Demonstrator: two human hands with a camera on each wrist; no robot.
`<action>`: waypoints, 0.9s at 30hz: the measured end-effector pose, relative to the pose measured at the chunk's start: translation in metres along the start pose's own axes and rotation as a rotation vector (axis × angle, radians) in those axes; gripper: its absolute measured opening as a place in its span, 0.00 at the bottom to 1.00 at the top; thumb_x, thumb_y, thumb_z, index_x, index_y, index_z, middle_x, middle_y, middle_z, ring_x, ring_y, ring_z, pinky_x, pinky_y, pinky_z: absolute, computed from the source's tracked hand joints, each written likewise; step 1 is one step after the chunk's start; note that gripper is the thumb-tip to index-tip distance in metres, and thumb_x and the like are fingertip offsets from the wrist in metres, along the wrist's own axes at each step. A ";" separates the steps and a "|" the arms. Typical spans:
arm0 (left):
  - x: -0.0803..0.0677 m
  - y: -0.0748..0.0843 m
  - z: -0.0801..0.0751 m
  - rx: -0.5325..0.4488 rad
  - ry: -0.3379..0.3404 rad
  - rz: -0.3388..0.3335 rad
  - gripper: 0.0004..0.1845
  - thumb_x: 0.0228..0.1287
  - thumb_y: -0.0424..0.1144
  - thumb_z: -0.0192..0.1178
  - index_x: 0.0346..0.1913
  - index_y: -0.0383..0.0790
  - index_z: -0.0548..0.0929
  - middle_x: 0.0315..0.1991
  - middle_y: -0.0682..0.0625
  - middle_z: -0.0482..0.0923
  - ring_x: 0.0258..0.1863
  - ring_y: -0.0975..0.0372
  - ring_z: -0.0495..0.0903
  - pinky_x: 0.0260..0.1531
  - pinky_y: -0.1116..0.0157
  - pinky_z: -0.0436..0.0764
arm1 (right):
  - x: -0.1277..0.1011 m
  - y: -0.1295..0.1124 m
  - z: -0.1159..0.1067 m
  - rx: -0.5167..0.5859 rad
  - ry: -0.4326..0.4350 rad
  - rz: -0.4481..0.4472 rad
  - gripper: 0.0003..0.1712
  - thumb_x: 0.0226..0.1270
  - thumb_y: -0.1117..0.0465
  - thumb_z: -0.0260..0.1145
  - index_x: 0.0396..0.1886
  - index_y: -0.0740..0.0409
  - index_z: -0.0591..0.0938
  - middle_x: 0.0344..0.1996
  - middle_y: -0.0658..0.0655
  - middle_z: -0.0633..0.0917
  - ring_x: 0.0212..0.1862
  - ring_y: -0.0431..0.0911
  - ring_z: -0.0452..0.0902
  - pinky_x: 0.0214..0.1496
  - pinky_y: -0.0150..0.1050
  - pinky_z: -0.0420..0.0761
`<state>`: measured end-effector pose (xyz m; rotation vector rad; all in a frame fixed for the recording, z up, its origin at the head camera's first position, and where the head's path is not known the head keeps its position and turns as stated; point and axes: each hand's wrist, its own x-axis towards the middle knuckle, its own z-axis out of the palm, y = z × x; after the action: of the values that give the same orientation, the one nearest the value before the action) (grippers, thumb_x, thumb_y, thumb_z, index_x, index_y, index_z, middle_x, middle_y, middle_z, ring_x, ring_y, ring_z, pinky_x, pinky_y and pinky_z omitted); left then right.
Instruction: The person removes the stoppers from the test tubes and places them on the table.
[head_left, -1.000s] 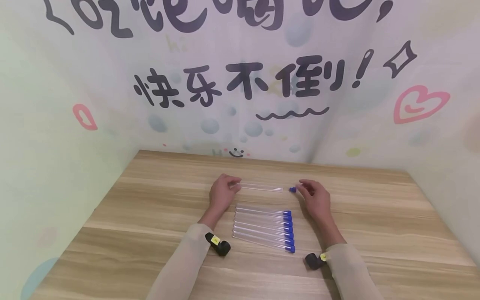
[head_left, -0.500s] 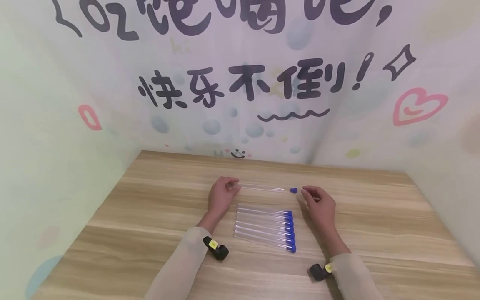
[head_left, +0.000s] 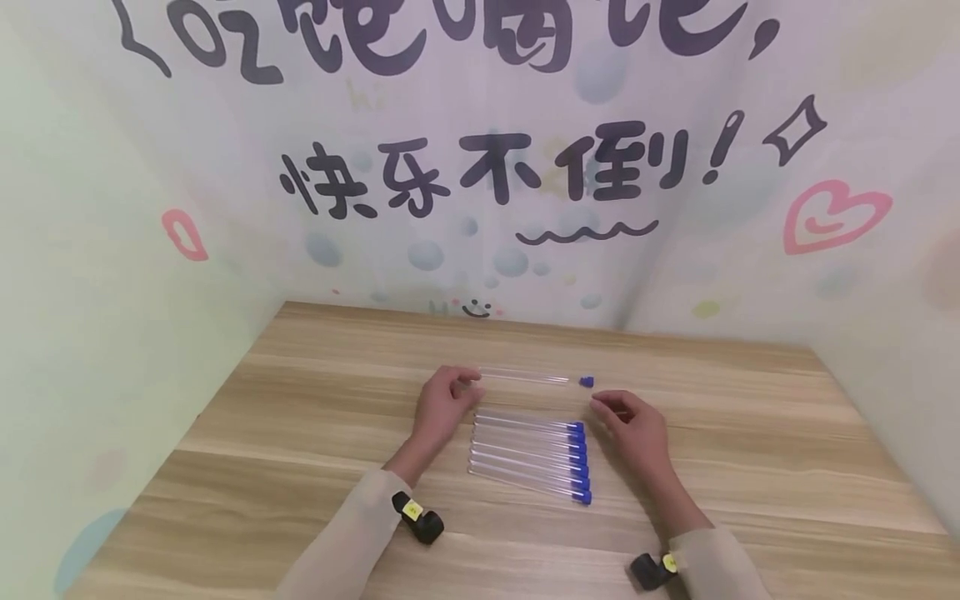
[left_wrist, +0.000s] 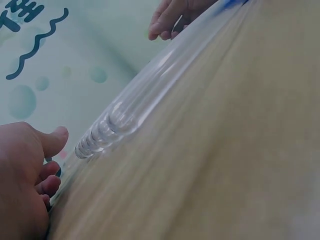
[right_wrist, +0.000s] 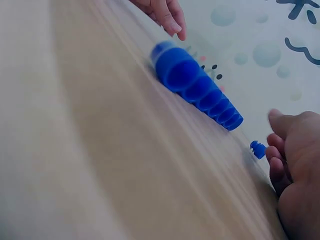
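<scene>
A clear, uncapped test tube point(head_left: 525, 377) lies across the table at the back. Just off its right end rests a loose blue stopper point(head_left: 587, 382), also visible beside the fingers in the right wrist view. My left hand point(head_left: 442, 404) is by the tube's left end, thumb and fingers apart and holding nothing. Loosely bent and with nothing in its fingers, my right hand point(head_left: 633, 425) hovers in front of the stopper and to its right. Between the hands, several test tubes point(head_left: 525, 454) lie side by side, their blue caps point(right_wrist: 182, 75) all on the right.
The wood-grain table point(head_left: 300, 467) runs back to a printed cloth wall point(head_left: 450, 242) with large writing and bubbles. Further cloth walls close in both sides. Each wrist wears a small black camera point(head_left: 420, 518).
My right hand has drawn away from the loose stopper and come nearer to me. The left hand has slid back slightly from the uncapped tube's end. Tube and stopper stay on the table.
</scene>
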<state>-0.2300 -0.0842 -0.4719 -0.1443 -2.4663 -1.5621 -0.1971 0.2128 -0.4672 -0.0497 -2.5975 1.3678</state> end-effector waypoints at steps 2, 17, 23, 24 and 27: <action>-0.003 0.000 -0.002 0.004 -0.008 0.013 0.10 0.55 0.38 0.70 0.41 0.46 0.85 0.34 0.54 0.76 0.29 0.62 0.72 0.29 0.64 0.73 | -0.004 0.000 0.000 -0.002 -0.053 -0.026 0.15 0.64 0.46 0.66 0.43 0.49 0.84 0.39 0.49 0.84 0.41 0.44 0.77 0.41 0.33 0.76; -0.009 -0.003 -0.006 0.020 -0.111 0.007 0.09 0.54 0.41 0.71 0.38 0.48 0.85 0.28 0.56 0.76 0.28 0.63 0.73 0.28 0.65 0.74 | -0.005 0.003 0.001 -0.081 -0.161 -0.214 0.09 0.63 0.55 0.68 0.43 0.48 0.85 0.38 0.44 0.84 0.39 0.41 0.77 0.40 0.34 0.76; -0.007 0.000 -0.005 0.043 -0.133 0.028 0.09 0.54 0.40 0.71 0.38 0.46 0.85 0.28 0.56 0.77 0.28 0.63 0.74 0.29 0.66 0.75 | -0.003 0.006 0.000 -0.099 -0.154 -0.246 0.08 0.64 0.57 0.68 0.42 0.47 0.86 0.38 0.43 0.85 0.40 0.39 0.78 0.42 0.34 0.77; -0.007 0.001 -0.006 0.045 -0.134 0.035 0.08 0.54 0.40 0.71 0.38 0.46 0.85 0.28 0.55 0.77 0.27 0.63 0.74 0.29 0.66 0.75 | -0.003 0.006 -0.001 -0.103 -0.155 -0.250 0.08 0.64 0.57 0.68 0.42 0.47 0.86 0.38 0.43 0.84 0.39 0.39 0.77 0.42 0.34 0.77; -0.006 0.002 -0.006 0.040 -0.137 0.035 0.09 0.53 0.40 0.71 0.37 0.45 0.86 0.27 0.55 0.77 0.27 0.63 0.73 0.28 0.66 0.74 | -0.002 0.006 -0.001 -0.110 -0.154 -0.263 0.06 0.64 0.57 0.68 0.40 0.46 0.86 0.36 0.42 0.84 0.37 0.40 0.76 0.40 0.33 0.76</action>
<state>-0.2227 -0.0889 -0.4694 -0.2953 -2.5812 -1.5354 -0.1949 0.2161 -0.4719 0.3813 -2.6821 1.1782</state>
